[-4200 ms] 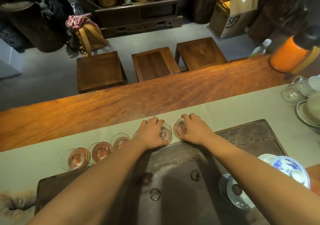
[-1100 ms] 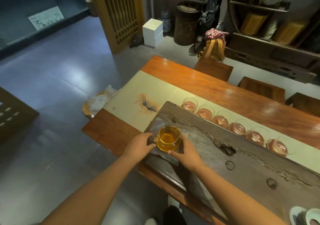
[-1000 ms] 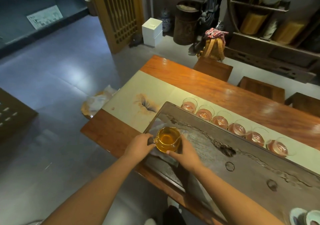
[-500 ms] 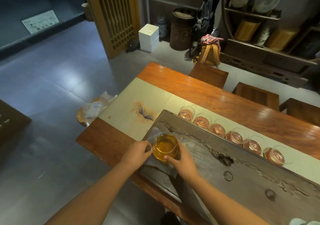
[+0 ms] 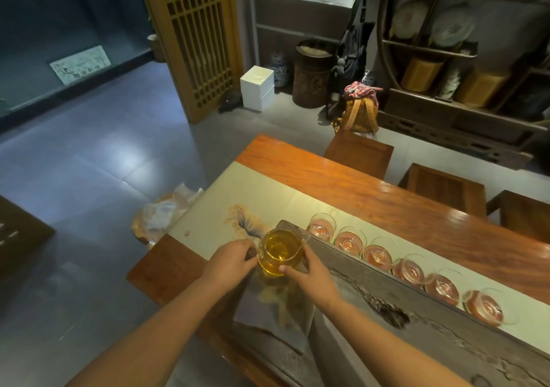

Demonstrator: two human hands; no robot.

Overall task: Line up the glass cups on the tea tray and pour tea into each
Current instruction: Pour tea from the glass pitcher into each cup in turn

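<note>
both hands hold a glass pitcher (image 5: 279, 255) of yellow tea over the left end of the tea tray (image 5: 416, 306). the left hand (image 5: 233, 263) grips its side, the right hand (image 5: 309, 276) cups the other. six glass cups (image 5: 378, 255) stand in a row along the tray's far edge, on the counter (image 5: 387, 199).

The tea tray (image 5: 446, 324) runs off the lower right edge of the frame, and the tabletop (image 5: 387, 196) is cut at the right edge. The right hand (image 5: 309, 276) covers the pitcher's (image 5: 279, 251) near side, and the left hand (image 5: 235, 260) hides its handle. Both forearms leave the bottom edge.
</note>
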